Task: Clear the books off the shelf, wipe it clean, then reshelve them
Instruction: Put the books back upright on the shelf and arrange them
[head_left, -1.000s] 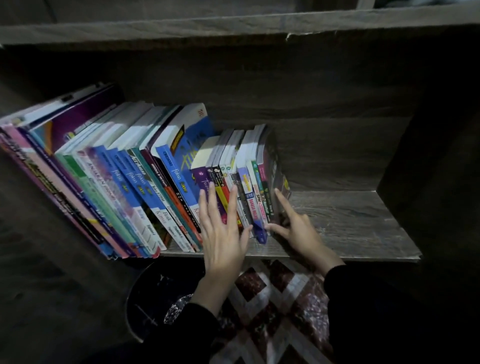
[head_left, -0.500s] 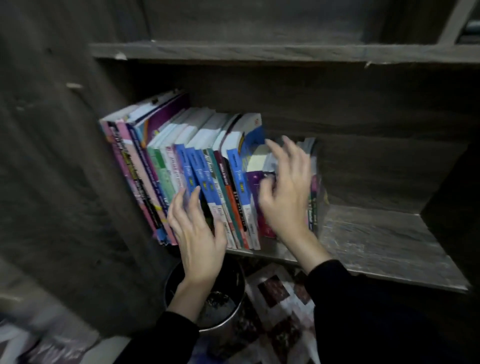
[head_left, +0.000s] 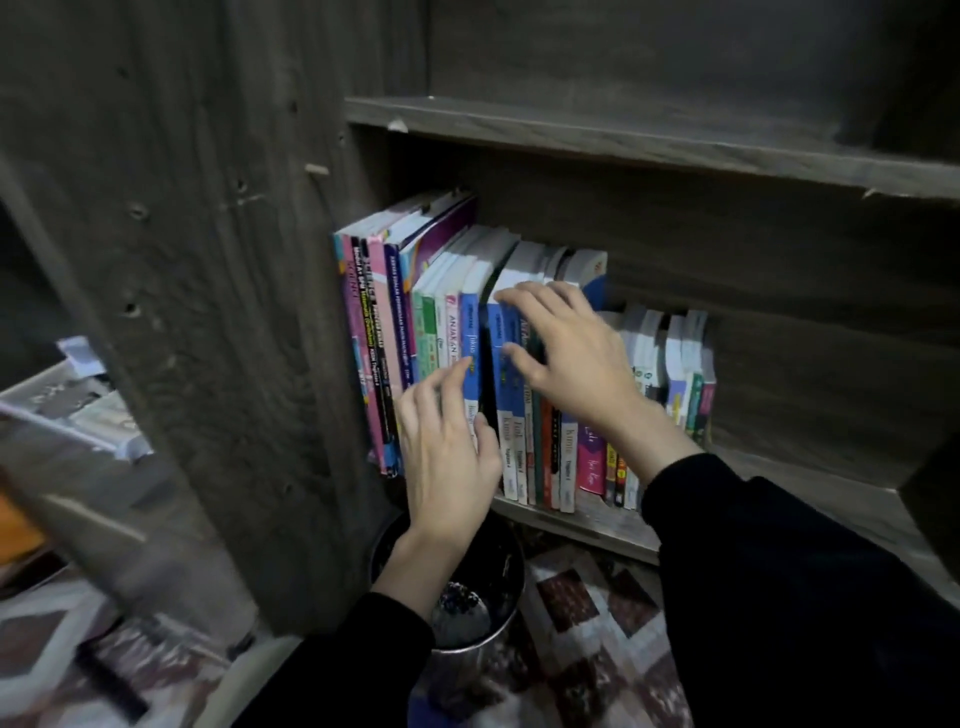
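- The books (head_left: 395, 322) stand in a row on the shelf (head_left: 810, 470), spines facing out. They are packed against the left side panel (head_left: 218, 312) of the bookcase.
- The taller books are at the left. A shorter group (head_left: 680, 364) ends the row on the right, and the shelf board is bare beyond it.
- A narrow dark gap splits the row beside a blue-spined book (head_left: 470, 338), just between the two hands.
- The left hand (head_left: 447, 457) is low against the spines with its fingers spread and slightly bent. Its fingertips touch the blue-spined book and its neighbours, and the thumb lies at the gap. No grip is plain.
- The right hand (head_left: 576, 358) is higher and just right of the gap, loosely spread. Its fingertips reach the top edges of the blue books there and the thumb rests on a spine. It clasps nothing that I can see.
- Both arms are in black sleeves (head_left: 779, 597).
- Below the shelf's near edge stands a round metal bin (head_left: 462, 660), on a patterned floor covering (head_left: 571, 603).
- Another shelf board (head_left: 623, 140) runs above the books.
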